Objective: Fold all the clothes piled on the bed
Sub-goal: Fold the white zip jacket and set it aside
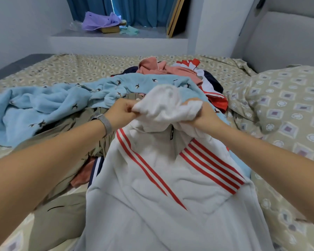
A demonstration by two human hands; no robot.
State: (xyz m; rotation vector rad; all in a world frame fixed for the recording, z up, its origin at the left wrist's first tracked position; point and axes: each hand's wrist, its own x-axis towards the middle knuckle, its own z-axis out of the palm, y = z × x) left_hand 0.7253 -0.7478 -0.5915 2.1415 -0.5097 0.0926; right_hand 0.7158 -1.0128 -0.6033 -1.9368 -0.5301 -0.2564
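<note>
A white garment with red diagonal stripes [152,187] hangs lifted in front of me, its upper end bunched. My left hand [121,111] grips the bunched white fabric on its left side, and my right hand [203,115] grips it on the right. Behind lies the pile: a light blue fleece garment with small bird prints [49,104], a pink garment [152,67], a red, white and navy garment [210,89] and khaki trousers [62,211] under my left arm. All lie on the patterned bed [71,69].
A pillow [286,109] in the same beige pattern lies at the right. Beyond the bed a window ledge [149,33] carries a purple cloth [98,20] and a box, with blue curtains and a leaning frame behind. A grey headboard stands at the far right.
</note>
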